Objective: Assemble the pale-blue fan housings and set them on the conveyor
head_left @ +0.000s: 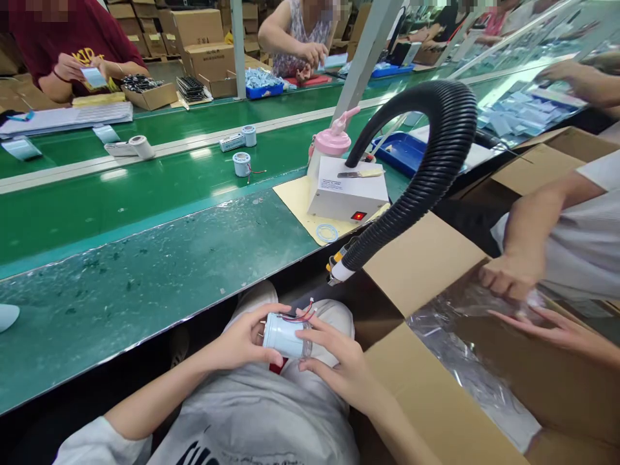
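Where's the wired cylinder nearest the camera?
Lower centre of the head view: the light-blue cylinder is between the left hand and right hand, above the lap.

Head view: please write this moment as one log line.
left hand: holds cylinder | right hand: holds cylinder | wires: red, at cylinder's upper side | hose: untouched

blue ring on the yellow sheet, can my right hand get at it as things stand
Probably not yet: the right hand grips the blue cylinder. Once free, it likely could; the ring lies uncovered, though the hose tip hangs nearby.
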The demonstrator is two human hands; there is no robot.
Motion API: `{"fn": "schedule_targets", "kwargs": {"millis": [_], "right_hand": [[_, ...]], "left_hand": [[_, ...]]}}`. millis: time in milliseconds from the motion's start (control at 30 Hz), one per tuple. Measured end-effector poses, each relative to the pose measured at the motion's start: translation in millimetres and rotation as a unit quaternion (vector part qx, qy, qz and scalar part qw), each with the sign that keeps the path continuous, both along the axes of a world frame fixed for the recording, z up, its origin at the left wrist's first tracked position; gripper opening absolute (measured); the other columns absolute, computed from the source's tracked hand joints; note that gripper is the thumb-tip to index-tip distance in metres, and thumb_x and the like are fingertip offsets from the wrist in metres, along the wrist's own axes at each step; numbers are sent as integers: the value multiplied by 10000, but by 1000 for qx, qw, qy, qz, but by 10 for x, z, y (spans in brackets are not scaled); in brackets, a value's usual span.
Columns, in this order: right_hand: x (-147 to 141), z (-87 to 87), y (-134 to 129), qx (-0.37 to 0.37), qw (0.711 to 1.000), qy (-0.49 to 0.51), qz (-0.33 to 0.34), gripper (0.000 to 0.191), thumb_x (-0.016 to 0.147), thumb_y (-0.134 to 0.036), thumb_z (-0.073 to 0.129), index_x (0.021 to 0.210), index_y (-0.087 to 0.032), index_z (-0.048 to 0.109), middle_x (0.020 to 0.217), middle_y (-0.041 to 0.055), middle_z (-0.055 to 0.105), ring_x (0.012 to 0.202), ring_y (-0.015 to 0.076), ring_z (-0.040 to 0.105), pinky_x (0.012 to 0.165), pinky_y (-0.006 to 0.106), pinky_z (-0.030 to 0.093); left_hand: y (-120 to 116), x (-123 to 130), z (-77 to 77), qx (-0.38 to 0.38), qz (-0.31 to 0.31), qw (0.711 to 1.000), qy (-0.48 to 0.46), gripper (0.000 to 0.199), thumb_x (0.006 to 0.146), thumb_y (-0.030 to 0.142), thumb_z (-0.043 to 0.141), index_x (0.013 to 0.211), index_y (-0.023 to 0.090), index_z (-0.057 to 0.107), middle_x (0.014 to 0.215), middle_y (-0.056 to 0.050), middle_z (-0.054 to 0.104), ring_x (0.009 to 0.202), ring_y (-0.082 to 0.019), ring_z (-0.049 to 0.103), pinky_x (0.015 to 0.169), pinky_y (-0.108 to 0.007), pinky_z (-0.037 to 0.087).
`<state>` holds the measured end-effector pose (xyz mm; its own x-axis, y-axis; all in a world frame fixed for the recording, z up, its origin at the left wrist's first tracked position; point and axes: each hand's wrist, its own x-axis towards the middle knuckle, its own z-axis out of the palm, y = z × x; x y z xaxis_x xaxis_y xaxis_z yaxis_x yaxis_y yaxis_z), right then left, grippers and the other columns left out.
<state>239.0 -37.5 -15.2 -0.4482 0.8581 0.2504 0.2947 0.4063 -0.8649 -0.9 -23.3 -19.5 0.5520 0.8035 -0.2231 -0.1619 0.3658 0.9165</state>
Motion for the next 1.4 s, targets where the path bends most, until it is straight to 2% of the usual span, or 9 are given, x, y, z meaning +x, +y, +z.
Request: {"fn": "schedule_targets", "kwargs": {"millis": [200,400,500,633,800,900,1000,1167,1400], "right_hand": [[4,52,23,-25,999,14,20,322,872,-301,801,1183,-252,732,1340,114,709,1280,315,650,1091,435,546],[63,23,4,-37,999,25,8,381,868,-385,817,1204,-248,700,1359,121,697,1268,309,660,1085,416,553],[75,28,-11,-58,997,40,5,416,839,-386,845,1203,-245,698,1297,113,730,1213,303,694,1048,402,579],[66,85,-29,-122,990,76,6,429,817,-402,860,1186,-254,698,1216,90,753,1146,284,720,961,371,633],[55,55,-36,-192,974,120,11,456,808,-449,857,1187,-254,692,1245,101,724,1145,287,706,949,392,635],[26,-146,-51,-231,953,192,-31,475,779,-461,876,1160,-250,686,1253,110,705,1143,289,698,933,399,629],[-9,-437,-52,-237,913,307,-123,518,716,-472,916,1110,-253,662,1185,102,715,1083,281,706,870,372,628],[16,-785,90,-194,885,363,-218,553,723,-521,889,1122,-256,612,1091,68,712,992,242,700,866,347,591],[52,-897,364,-185,865,400,-241,583,715,-534,872,1131,-246,584,1064,80,729,977,250,711,884,375,581]], "left_hand": [[6,-32,59,5,-23,999,27,932,562,474,973,1384,273,583,1489,-156,558,1170,-315,661,952,-421,554],[23,-106,145,150,-50,982,102,813,694,463,904,1425,289,593,1491,-147,585,1359,-353,559,1090,-476,494],[45,-122,169,220,-60,965,126,776,731,429,889,1436,301,590,1495,-132,597,1411,-344,522,1189,-522,396],[42,-126,200,256,-76,953,145,761,755,398,877,1449,313,579,1511,-115,590,1434,-341,503,1230,-547,339],[23,-106,171,144,-63,980,120,834,673,314,938,1433,295,594,1515,-127,577,1410,-336,528,1198,-513,401],[100,4,40,47,-17,998,47,858,596,267,979,1381,266,633,1506,-140,579,1355,-325,583,1163,-472,444],[272,241,-129,-13,49,999,-14,833,511,240,1013,1281,214,697,1415,-169,652,1245,-331,654,1087,-460,498],[626,716,-327,-26,87,994,-53,739,539,377,996,1195,160,734,1271,-177,734,1206,-342,668,1072,-470,489],[923,906,-339,-14,99,994,-45,669,577,363,976,1152,115,741,1194,-178,763,1175,-336,687,1091,-465,469]]}}
